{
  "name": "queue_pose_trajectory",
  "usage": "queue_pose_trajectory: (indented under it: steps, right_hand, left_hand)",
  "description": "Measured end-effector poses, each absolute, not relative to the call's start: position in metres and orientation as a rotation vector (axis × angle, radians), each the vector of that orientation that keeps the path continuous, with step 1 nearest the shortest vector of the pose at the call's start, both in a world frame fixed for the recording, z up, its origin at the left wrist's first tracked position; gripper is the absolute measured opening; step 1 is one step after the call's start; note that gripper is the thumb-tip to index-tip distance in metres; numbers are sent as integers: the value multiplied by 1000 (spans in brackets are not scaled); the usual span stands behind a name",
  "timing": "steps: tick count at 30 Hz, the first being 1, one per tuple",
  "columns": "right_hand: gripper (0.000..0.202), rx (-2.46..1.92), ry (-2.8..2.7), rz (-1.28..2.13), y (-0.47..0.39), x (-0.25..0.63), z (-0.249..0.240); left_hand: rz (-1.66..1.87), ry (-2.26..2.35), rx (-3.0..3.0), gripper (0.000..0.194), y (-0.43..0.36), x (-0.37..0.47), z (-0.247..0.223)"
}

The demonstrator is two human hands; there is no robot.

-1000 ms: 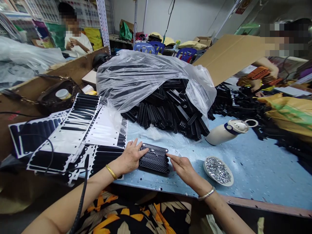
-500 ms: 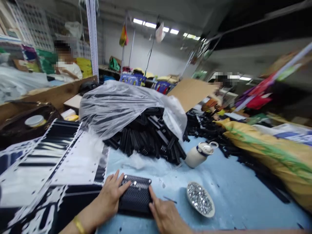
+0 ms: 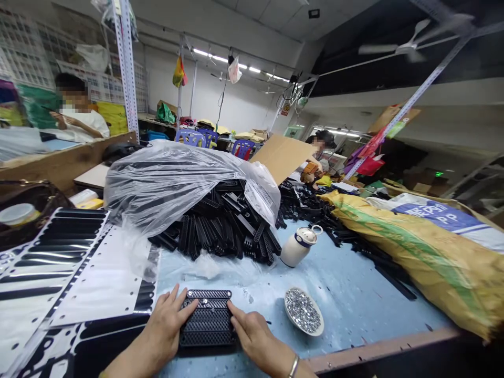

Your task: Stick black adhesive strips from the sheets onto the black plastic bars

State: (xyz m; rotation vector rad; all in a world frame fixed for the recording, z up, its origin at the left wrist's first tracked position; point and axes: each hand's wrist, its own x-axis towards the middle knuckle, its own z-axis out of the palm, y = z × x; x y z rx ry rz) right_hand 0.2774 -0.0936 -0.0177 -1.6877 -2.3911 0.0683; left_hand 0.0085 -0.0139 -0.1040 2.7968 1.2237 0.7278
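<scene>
Between my hands, a row of black textured plastic strips (image 3: 207,323) lies side by side like a flat block on the blue table. A few small shiny pieces (image 3: 205,301) sit on its far strips. My left hand (image 3: 167,317) rests at the block's left edge, fingers stretched out and apart, thumb reaching over the top. At the right edge, my right hand (image 3: 255,336) touches the strips with its extended fingertips. To the right stands an oval white dish (image 3: 323,323) filled with small shiny silver pieces.
A large heap of black plastic pieces (image 3: 212,226) spills from a clear plastic bag (image 3: 169,178). A cream jar (image 3: 294,251) stands right of it. White sheets with black strips (image 3: 102,281) lie left. A yellow sack (image 3: 409,252) lies right. Two people work farther back.
The view has shifted and steadied, so the table appears farther left. Both hands stay at the block's sides, in nearly the same pose.
</scene>
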Motion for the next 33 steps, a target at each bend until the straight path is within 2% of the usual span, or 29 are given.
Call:
queue_pose_trajectory:
  steps: [8, 11, 18, 26, 33]
  right_hand:
    - [39, -1724, -2468, -136, -84, 262, -3]
    - [41, -1744, -2491, -53, -79, 262, -5]
    - [46, -1690, -2410, 137, -65, 274, -29]
    - [50, -1675, -2435, -20, -65, 275, -39]
    - [47, -1676, -2433, 6, -66, 274, -36]
  left_hand:
    - [631, 1211, 2841, 81, -12, 3, -92]
    - [506, 1231, 2831, 82, -12, -5, -69]
    - [280, 1202, 2738, 70, -15, -15, -15]
    - [297, 1185, 2581, 68, -18, -14, -16]
    - [352, 1206, 2707, 69, -21, -18, -25]
